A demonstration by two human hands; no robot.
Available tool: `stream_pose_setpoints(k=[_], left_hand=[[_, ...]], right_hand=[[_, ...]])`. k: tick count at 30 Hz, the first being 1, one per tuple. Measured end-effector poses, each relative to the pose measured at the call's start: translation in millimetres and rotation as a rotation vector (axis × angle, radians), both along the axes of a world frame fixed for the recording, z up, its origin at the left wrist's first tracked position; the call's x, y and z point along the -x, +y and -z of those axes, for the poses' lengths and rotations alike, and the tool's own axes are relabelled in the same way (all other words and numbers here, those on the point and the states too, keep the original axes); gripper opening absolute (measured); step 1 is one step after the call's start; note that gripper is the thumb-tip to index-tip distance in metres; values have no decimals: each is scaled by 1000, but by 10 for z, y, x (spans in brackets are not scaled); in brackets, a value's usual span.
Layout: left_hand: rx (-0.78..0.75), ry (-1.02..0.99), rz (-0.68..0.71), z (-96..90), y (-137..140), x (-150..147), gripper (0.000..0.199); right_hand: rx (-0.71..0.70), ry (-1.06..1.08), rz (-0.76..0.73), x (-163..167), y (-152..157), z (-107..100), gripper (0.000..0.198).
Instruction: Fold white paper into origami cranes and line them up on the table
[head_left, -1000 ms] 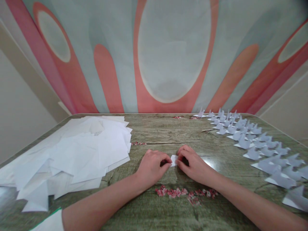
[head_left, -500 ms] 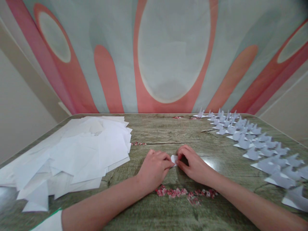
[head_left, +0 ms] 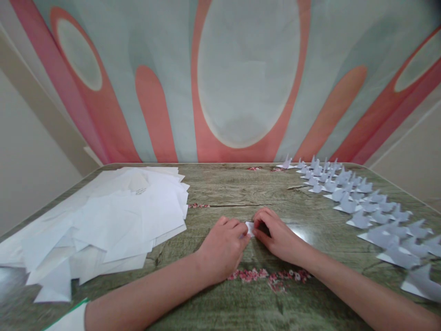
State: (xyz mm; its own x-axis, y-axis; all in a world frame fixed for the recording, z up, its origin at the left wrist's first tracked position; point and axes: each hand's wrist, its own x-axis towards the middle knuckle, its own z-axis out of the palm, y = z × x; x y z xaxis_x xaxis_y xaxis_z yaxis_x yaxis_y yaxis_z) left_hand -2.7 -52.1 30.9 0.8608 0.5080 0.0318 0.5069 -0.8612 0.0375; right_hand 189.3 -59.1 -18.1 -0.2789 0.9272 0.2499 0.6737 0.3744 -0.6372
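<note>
A small folded piece of white paper point(head_left: 250, 228) lies between my two hands over the middle of the table; most of it is hidden by the fingers. My left hand point(head_left: 225, 246) is closed, its fingertips pinching the paper's left side. From the other side, my right hand point(head_left: 274, 232) pinches the paper's right edge between thumb and curled fingers. The paper's exact folds are too small to make out.
A wide heap of loose white paper sheets point(head_left: 131, 220) covers the table's left side. Several folded white paper birds point(head_left: 360, 219) stand in rows along the right. The wood-patterned table point(head_left: 227, 184) bears printed pink flowers and meets a patterned backdrop point(head_left: 248, 69) behind.
My left hand has shifted slightly right and turned over the paper, so less of the paper shows. My right hand holds nearly the same place.
</note>
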Motion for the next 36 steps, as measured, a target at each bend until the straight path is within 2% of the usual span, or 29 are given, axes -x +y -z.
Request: stream_pose_setpoints(k=[5,11,14,18,27,36], left_hand=[[-13,-19,-8,11,-12,23,26],[-16,-57,3,19,-22,47,34],[-5,-42,8,24,-14,52,33],[2,-32,8,25,-3,53,32],[-23,-21,-32,0,-35,50,23],[-69,46,-73,-81,-77,97,21]], right_hand=[[-13,-84,44,-76,18,11,7],[-65,-36,40,-106,-38,-21,9],[-155,-63,5,-88,-107,-47,25],[-263,-252,-76,-49,-192,-43,38],[-291,-542,-161,39,-246,-78,25],[-297,-601,-175,37,-240,-126,28]])
